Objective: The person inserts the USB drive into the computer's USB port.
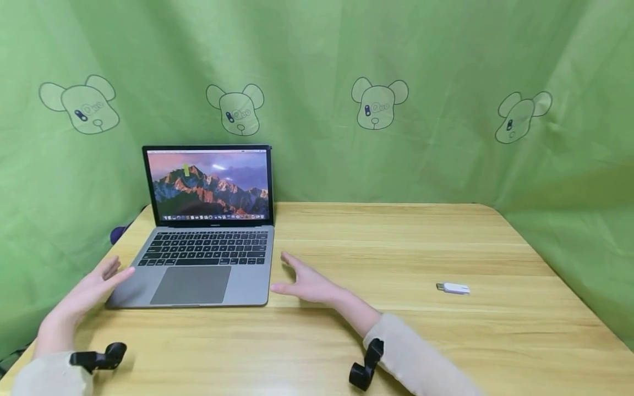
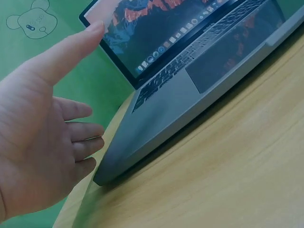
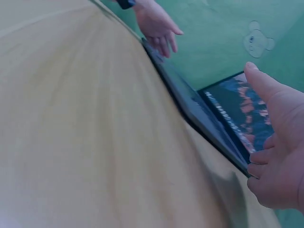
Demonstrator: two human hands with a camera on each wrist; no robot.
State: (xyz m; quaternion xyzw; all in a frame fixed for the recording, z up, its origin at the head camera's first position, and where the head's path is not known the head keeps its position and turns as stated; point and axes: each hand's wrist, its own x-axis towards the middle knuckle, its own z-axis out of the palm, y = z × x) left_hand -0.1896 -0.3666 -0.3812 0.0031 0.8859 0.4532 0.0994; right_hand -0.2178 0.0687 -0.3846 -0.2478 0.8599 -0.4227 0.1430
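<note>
A grey laptop point(image 1: 252, 286) stands with its lid raised on the left part of the table, its screen lit with a mountain picture. At its left front corner is my left hand point(image 1: 91, 289), fingers extended and thumb spread over the edge in the head view. My right hand point(image 1: 309, 280) is by the laptop's right side, thumb and fingers apart and pointing toward it. Neither hand holds anything. In the left wrist view, the left hand point(image 2: 38, 137) has its palm facing the laptop's side. The right wrist view shows the right hand point(image 3: 280, 147) with its fingertips right at the laptop's edge.
A white USB stick point(image 1: 455, 288) lies on the right part of the wooden table point(image 1: 396, 236). Green curtain point(image 1: 317, 110) with bear-head drawings hangs behind and along both sides. A small yellow-green tab point(image 1: 186, 170) shows on the laptop screen.
</note>
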